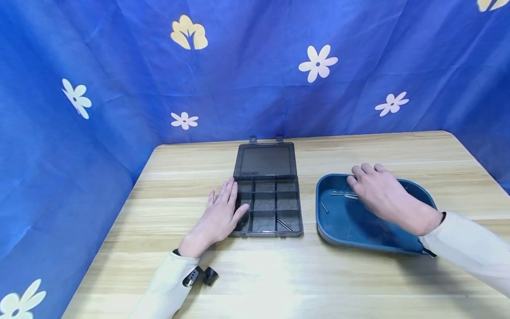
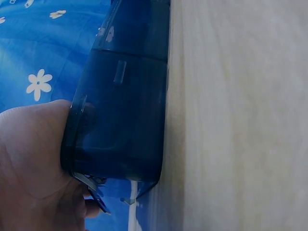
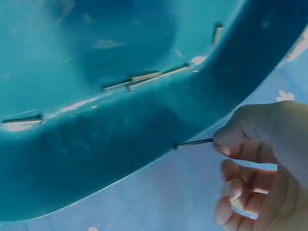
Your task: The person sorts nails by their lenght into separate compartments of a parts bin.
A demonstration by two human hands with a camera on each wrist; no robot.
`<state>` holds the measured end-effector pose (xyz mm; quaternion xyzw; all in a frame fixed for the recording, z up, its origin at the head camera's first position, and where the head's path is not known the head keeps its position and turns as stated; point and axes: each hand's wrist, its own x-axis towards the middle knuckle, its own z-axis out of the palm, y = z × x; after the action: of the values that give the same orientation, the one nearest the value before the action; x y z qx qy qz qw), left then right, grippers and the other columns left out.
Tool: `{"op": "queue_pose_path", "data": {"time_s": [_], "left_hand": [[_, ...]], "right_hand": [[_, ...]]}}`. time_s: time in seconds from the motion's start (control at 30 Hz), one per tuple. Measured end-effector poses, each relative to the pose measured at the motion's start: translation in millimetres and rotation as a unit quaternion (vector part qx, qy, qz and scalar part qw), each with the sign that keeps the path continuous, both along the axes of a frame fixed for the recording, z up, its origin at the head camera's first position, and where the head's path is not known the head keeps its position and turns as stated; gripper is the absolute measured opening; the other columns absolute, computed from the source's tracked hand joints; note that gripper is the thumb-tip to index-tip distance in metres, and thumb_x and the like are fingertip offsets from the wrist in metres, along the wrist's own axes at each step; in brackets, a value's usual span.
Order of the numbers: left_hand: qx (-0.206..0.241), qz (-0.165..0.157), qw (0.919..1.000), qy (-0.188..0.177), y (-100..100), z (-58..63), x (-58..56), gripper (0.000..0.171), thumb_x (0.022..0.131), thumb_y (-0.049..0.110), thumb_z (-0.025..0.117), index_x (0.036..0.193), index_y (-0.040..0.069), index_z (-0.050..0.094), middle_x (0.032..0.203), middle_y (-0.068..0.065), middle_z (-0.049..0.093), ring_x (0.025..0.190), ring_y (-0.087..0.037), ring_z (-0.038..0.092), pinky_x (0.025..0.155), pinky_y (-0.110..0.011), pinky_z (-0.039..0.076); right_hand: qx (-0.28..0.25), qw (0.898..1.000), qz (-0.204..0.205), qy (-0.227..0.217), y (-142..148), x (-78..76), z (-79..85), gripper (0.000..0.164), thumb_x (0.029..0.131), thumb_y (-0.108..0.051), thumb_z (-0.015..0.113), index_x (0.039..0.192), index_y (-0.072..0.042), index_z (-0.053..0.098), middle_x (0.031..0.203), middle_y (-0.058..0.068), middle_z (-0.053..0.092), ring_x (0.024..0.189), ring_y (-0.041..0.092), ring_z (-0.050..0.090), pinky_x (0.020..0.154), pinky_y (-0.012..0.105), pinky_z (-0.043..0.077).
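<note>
My left hand [image 1: 217, 217] rests along the left side of a dark clear compartment box [image 1: 263, 234], its fingers fairly straight and its thumb over the near-left compartment. In the left wrist view that hand touches the side of the box [image 2: 115, 125]. Two or so screws [image 1: 284, 224] lie in the near-right compartment. Over the far rim of a blue tray [image 1: 358, 228] is my right hand [image 1: 380, 190]. The right wrist view shows it pinching one thin metal screw [image 3: 195, 143] between thumb and finger, close to the tray's edge. Several loose screws [image 3: 144, 79] lie on the tray floor.
The box's lid [image 1: 264, 159] lies folded back, away from me. A black clip-like piece [image 1: 210, 276] is by the left sleeve. Everything stands on a wood-grain table [image 1: 255, 283], with a blue flowered cloth [image 1: 247, 79] hanging behind and at the sides.
</note>
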<state>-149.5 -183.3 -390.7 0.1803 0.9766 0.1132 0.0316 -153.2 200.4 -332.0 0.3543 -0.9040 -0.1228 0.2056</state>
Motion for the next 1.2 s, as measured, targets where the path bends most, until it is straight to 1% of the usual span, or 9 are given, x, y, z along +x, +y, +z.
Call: {"op": "queue_pose_path", "data": {"time_s": [0.2, 0.47, 0.7, 0.77, 0.87, 0.97, 1.03, 1.13, 1.2], "left_hand": [[0.001, 0.006, 1.0, -0.007, 1.5, 1.8, 0.3, 0.073, 0.104, 0.045, 0.033, 0.152, -0.006, 0.012, 0.16, -0.02, 0.005, 0.146, -0.036, 0.008, 0.113, -0.064, 0.007], [-0.004, 0.007, 0.9999, -0.007, 2.3, 4.3, 0.5, 0.074, 0.104, 0.045, 0.035, 0.151, -0.006, 0.013, 0.159, -0.021, 0.006, 0.146, -0.037, 0.009, 0.112, -0.064, 0.008], [-0.003, 0.006, 0.9999, -0.013, 1.7, 3.7, 1.1, 0.074, 0.104, 0.046, 0.033, 0.152, -0.006, 0.011, 0.16, -0.02, 0.004, 0.146, -0.036, 0.007, 0.113, -0.063, 0.007], [-0.005, 0.005, 0.9999, -0.012, 0.8, 2.8, 1.3, 0.074, 0.104, 0.046, 0.032, 0.152, -0.005, 0.011, 0.16, -0.019, 0.004, 0.146, -0.036, 0.007, 0.114, -0.062, 0.008], [-0.004, 0.004, 0.9999, -0.011, 0.0, 1.6, 1.6, 0.074, 0.104, 0.047, 0.031, 0.152, -0.005, 0.011, 0.16, -0.019, 0.003, 0.146, -0.036, 0.007, 0.114, -0.061, 0.008], [-0.001, 0.004, 1.0, -0.008, -0.4, 1.1, 1.8, 0.074, 0.104, 0.047, 0.031, 0.152, -0.006, 0.011, 0.16, -0.02, 0.004, 0.146, -0.037, 0.008, 0.114, -0.061, 0.008], [0.0, 0.004, 1.0, -0.005, -0.4, 1.2, 2.1, 0.074, 0.104, 0.047, 0.031, 0.151, -0.006, 0.012, 0.16, -0.02, 0.005, 0.146, -0.037, 0.008, 0.114, -0.061, 0.009], [0.001, 0.004, 1.0, -0.004, -0.2, 1.9, 2.5, 0.074, 0.104, 0.047, 0.031, 0.151, -0.006, 0.012, 0.16, -0.021, 0.005, 0.146, -0.037, 0.009, 0.114, -0.061, 0.01], [0.0, 0.006, 0.9999, -0.008, 0.0, 2.0, 2.7, 0.074, 0.104, 0.047, 0.031, 0.152, -0.005, 0.011, 0.16, -0.02, 0.004, 0.146, -0.036, 0.008, 0.114, -0.06, 0.009]], "right_hand": [[-0.031, 0.999, 0.034, 0.014, -12.5, 5.9, 10.5, 0.024, 0.069, -0.006, 0.081, 0.082, 0.0, 0.062, 0.081, 0.012, 0.051, 0.072, 0.028, 0.048, 0.055, 0.036, 0.038], [-0.044, 0.998, 0.043, 0.006, -33.7, 11.1, 12.4, 0.019, 0.071, -0.007, 0.077, 0.083, 0.001, 0.064, 0.08, 0.012, 0.055, 0.07, 0.027, 0.05, 0.054, 0.034, 0.039], [-0.042, 0.998, 0.027, -0.044, -52.9, 15.7, 11.8, 0.018, 0.074, -0.009, 0.078, 0.084, 0.001, 0.066, 0.076, 0.01, 0.059, 0.068, 0.026, 0.055, 0.054, 0.035, 0.047], [-0.051, 0.997, 0.027, -0.052, -59.5, 16.4, 11.3, 0.015, 0.075, -0.008, 0.076, 0.08, -0.001, 0.064, 0.074, 0.009, 0.059, 0.066, 0.025, 0.056, 0.053, 0.035, 0.048], [-0.074, 0.994, 0.032, -0.067, -68.6, 17.9, 11.2, 0.014, 0.076, -0.005, 0.073, 0.074, -0.004, 0.059, 0.065, 0.004, 0.054, 0.058, 0.021, 0.054, 0.048, 0.032, 0.046], [-0.097, 0.99, 0.036, -0.1, -77.6, 19.2, 10.8, 0.017, 0.076, -0.001, 0.067, 0.071, -0.009, 0.054, 0.055, -0.002, 0.043, 0.048, 0.015, 0.044, 0.04, 0.029, 0.038], [-0.105, 0.986, 0.038, -0.123, -83.8, 20.5, 10.0, 0.014, 0.075, -0.001, 0.065, 0.073, -0.009, 0.054, 0.053, -0.005, 0.039, 0.045, 0.011, 0.038, 0.037, 0.026, 0.033], [-0.112, 0.982, 0.046, -0.146, -93.3, 21.8, 7.5, 0.009, 0.075, -0.002, 0.066, 0.08, -0.007, 0.06, 0.054, -0.005, 0.041, 0.044, 0.009, 0.036, 0.037, 0.024, 0.029], [-0.114, 0.98, 0.052, -0.153, -99.4, 21.9, 5.7, 0.01, 0.076, -0.004, 0.067, 0.084, -0.006, 0.062, 0.056, -0.005, 0.044, 0.045, 0.009, 0.037, 0.037, 0.023, 0.029]]}}
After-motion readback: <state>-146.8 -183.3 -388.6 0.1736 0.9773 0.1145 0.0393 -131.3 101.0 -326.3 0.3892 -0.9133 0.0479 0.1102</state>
